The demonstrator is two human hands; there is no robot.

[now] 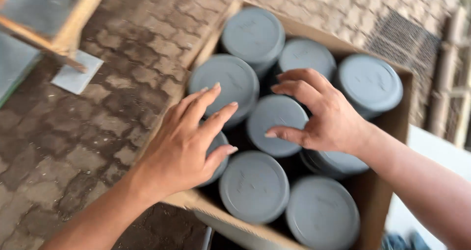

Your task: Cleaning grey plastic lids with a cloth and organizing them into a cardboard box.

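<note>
Over the cardboard box (380, 201), both hands, left hand (184, 147) and right hand (321, 115), spread empty above blurred grey lids (254, 186), partly hiding two.

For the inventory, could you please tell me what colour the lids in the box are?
Grey lids, clearest in the head view.

You have one package in front of you: an open brown cardboard box (378, 201) standing on the paved ground, its flaps folded outward. It is packed tight with round containers topped by flat grey lids (254, 185), upright and touching one another. They run from the far corner to the near edge. One lid at the middle (274, 120) sits between the others. Faint markings on the lids are too blurred to make out.
</note>
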